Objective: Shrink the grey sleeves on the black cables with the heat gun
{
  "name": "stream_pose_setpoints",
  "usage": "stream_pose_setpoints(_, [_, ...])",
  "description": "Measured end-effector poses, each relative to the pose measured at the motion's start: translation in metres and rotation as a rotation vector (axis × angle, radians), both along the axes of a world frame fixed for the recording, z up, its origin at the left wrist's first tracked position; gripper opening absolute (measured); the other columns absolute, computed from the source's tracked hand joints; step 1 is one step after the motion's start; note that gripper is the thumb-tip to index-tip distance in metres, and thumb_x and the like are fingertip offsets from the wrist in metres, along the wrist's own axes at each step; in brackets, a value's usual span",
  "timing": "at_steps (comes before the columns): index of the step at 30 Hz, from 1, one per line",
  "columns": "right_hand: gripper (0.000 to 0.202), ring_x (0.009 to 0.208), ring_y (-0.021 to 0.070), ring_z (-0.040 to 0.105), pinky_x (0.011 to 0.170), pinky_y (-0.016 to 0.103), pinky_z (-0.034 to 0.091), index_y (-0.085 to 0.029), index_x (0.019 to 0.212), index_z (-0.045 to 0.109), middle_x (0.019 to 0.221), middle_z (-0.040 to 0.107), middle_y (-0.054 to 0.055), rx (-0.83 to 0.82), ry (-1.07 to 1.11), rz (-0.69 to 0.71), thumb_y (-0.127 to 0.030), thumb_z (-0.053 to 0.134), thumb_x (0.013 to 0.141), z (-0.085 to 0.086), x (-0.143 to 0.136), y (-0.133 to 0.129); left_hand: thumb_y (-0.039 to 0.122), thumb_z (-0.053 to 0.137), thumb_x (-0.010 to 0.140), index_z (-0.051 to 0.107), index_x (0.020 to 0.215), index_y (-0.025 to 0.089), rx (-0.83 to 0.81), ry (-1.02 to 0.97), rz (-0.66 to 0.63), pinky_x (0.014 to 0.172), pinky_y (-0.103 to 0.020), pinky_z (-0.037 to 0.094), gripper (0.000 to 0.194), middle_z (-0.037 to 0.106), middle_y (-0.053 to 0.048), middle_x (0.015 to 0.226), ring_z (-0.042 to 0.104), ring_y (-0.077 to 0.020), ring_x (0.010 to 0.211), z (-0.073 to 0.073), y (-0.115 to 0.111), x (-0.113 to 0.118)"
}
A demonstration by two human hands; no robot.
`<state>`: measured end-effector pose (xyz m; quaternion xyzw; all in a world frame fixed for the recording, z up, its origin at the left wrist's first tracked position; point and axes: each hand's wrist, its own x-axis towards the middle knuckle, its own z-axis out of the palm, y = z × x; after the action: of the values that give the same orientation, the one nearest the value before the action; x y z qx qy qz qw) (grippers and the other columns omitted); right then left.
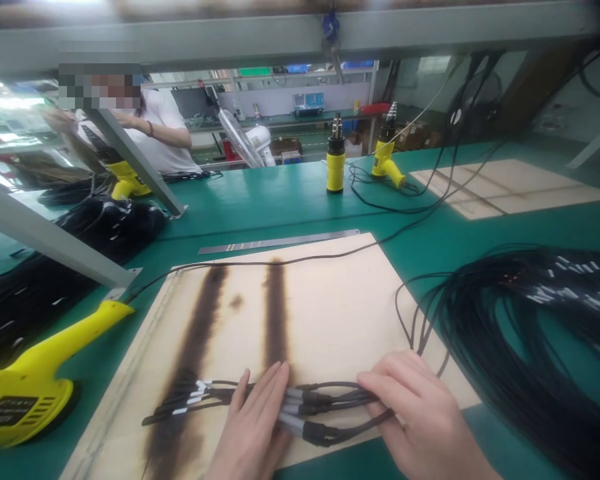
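Note:
A bundle of several black cables (353, 437) lies across a pale wooden board (330, 313) in front of me. Grey and black sleeves thicken the cables near the middle, and white labels mark their left part. My left hand (255, 420) rests on the bundle with its fingers stretched out, pressing it against the board. Farther right, my right hand (420, 407) is closed around the cables, thumb and index finger pinching the top one. The lower fingers of that hand are partly hidden. Dark scorch stripes (276, 307) run along the board.
A yellow heat gun (35, 387) lies at left, its cord crossing the board's far edge. Two more heat guns (335, 157) stand beyond a steel ruler (280, 241). Coiled black cables (500, 347) lie right. A second board (510, 183) is behind. A person (165, 127) works across the bench.

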<state>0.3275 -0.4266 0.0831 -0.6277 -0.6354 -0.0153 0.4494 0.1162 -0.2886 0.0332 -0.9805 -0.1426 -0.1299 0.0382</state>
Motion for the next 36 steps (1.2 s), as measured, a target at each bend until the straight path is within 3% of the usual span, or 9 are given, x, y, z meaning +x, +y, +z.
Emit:
stream_pose_setpoints(5, [0.028,0.06,0.0147,0.042,0.054,0.029,0.035,-0.012,0.089,0.054,0.067,0.051,0.005,0.106,-0.046,0.038,0.004,0.039,0.072,-0.007,0.001,-0.002,0.006,0.042,0.078,0.026,0.138,0.015,0.037,-0.055,-0.048,0.113,-0.036,0.009,0.062,0.056,-0.007,0.125,0.048,-0.0187,0.118,0.0,0.002,-0.001])
stream_pose_setpoints(9, [0.029,0.059,0.0145,0.041,0.054,0.029,0.035,-0.013,0.09,0.053,0.067,0.051,0.005,0.117,-0.045,0.055,0.004,0.04,0.071,-0.013,0.002,-0.009,0.004,0.042,0.077,0.029,0.136,0.022,-0.144,-0.112,-0.038,0.106,-0.036,0.029,0.063,0.062,-0.005,0.116,0.056,-0.0186,0.108,-0.002,0.002,-0.002])
stream_pose_setpoints(12, [0.028,0.062,0.0149,0.044,0.055,0.028,0.036,-0.015,0.088,0.055,0.068,0.051,0.004,-0.012,0.04,0.141,0.001,0.039,0.074,-0.005,0.008,-0.01,0.009,0.041,0.08,0.038,0.129,0.027,-0.502,-0.084,-0.032,0.09,-0.032,0.045,0.052,0.065,-0.005,0.106,0.059,-0.0183,0.098,0.011,0.007,-0.001])
stream_pose_setpoints(17, [0.017,0.069,0.0129,0.052,0.061,0.023,0.039,-0.019,0.088,0.062,0.073,0.059,0.001,-0.404,0.435,0.22,-0.012,0.049,0.08,0.009,0.03,0.019,0.026,0.052,0.08,0.056,0.098,0.02,-1.374,0.181,0.121,0.069,-0.025,0.049,0.02,0.067,-0.003,0.084,0.06,-0.0156,0.076,0.049,0.029,0.0])
stream_pose_setpoints(20, [0.018,0.051,0.0089,0.044,0.047,0.021,0.031,-0.015,0.067,0.059,0.057,0.055,-0.001,-0.703,0.703,0.322,-0.026,0.054,0.08,0.001,0.042,0.05,0.025,0.05,0.076,0.054,0.087,0.015,-1.868,0.216,0.238,0.045,-0.018,0.041,0.015,0.066,-0.004,0.064,0.056,-0.0111,0.049,0.05,0.041,-0.008])
stream_pose_setpoints(22, [0.03,0.044,0.0066,0.034,0.043,0.021,0.023,-0.013,0.055,0.053,0.048,0.048,-0.002,-0.82,0.773,0.459,-0.029,0.053,0.08,-0.009,0.044,0.066,0.022,0.045,0.073,0.052,0.082,0.014,-2.027,0.18,0.315,0.037,-0.017,0.035,0.014,0.065,-0.005,0.055,0.052,-0.0108,0.038,0.042,0.047,-0.017])
stream_pose_setpoints(24, [0.035,0.043,0.0058,0.03,0.043,0.022,0.021,-0.012,0.049,0.052,0.044,0.044,-0.003,-0.866,0.76,0.544,-0.03,0.053,0.079,-0.018,0.043,0.076,0.021,0.042,0.071,0.053,0.079,0.014,-2.086,0.146,0.372,0.034,-0.018,0.035,0.015,0.065,-0.007,0.052,0.053,-0.0132,0.035,0.034,0.051,-0.026])
stream_pose_setpoints(28, [0.037,0.044,0.0061,0.03,0.046,0.022,0.021,-0.012,0.048,0.055,0.042,0.041,-0.003,-0.916,0.706,0.569,-0.032,0.052,0.079,-0.029,0.036,0.079,0.025,0.041,0.071,0.057,0.074,0.01,-2.136,0.188,0.369,0.032,-0.022,0.038,0.022,0.067,-0.014,0.056,0.058,-0.0184,0.039,0.027,0.053,-0.035])
stream_pose_setpoints(36, [0.036,0.043,0.0061,0.03,0.047,0.023,0.021,-0.012,0.047,0.056,0.04,0.042,-0.003,-0.994,0.775,0.565,-0.031,0.052,0.077,-0.03,0.032,0.077,0.026,0.037,0.07,0.058,0.074,0.01,-2.231,0.22,0.301,0.028,-0.023,0.037,0.027,0.068,-0.016,0.058,0.059,-0.0205,0.038,0.023,0.055,-0.036])
